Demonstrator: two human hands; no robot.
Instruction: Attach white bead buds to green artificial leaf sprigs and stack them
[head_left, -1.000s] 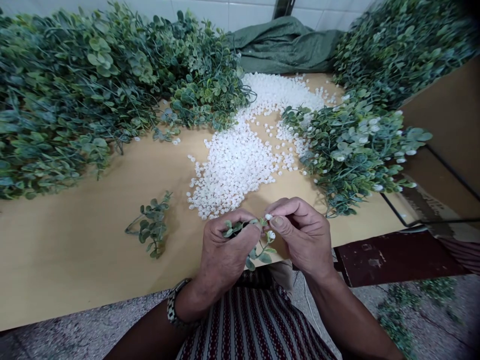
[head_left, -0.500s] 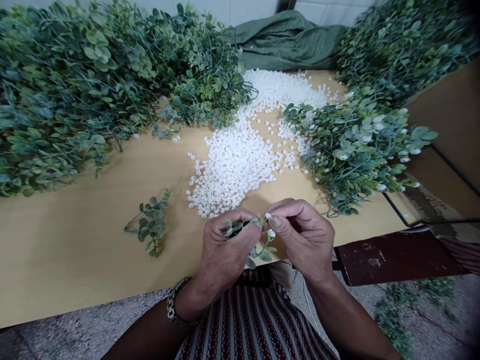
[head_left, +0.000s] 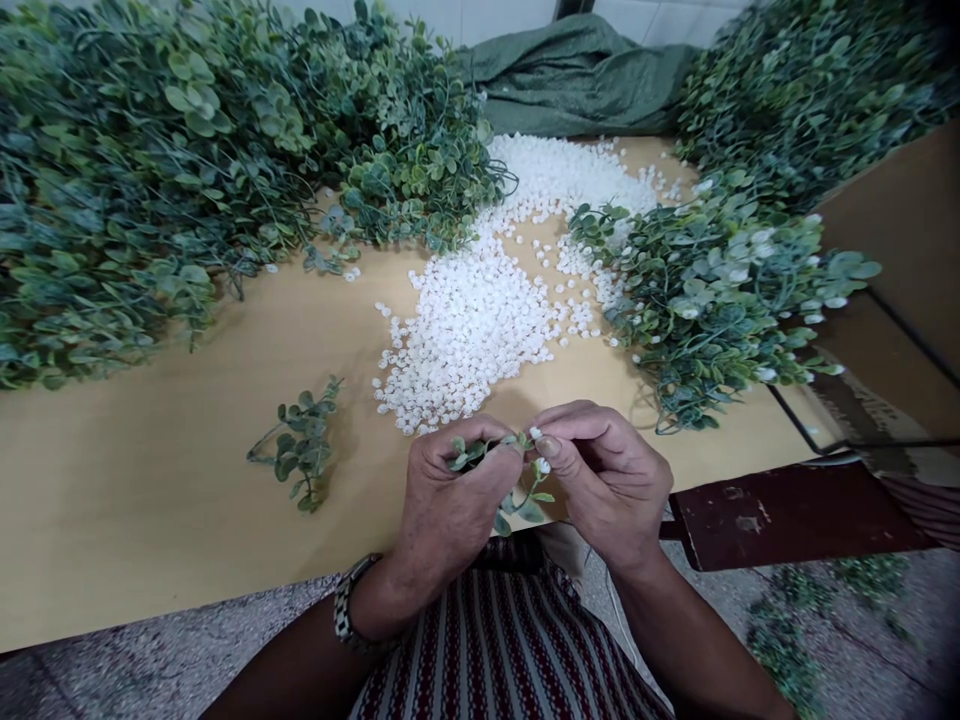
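Left hand (head_left: 457, 495), curled closed, grips a leafy sprig (head_left: 531, 511) as the right hand (head_left: 621, 482) pinches a white bead (head_left: 535, 433) (a bead pile (head_left: 472, 330) tops the counter (head_left: 172, 460)).

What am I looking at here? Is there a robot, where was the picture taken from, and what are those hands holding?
There is no robot here: these are a person's own bare hands. The camera is worn on the head, looking forward and down, so you see roughly what the person sees.

The left hand holds a green leafy sprig. The right hand pinches a small white piece close to it; whether that piece is attached is too small to tell. Another white tip shows on the sprig.

On the table are a heap of white pieces, a big pile of greenery to the left, a white-tipped bunch to the right and one loose sprig.
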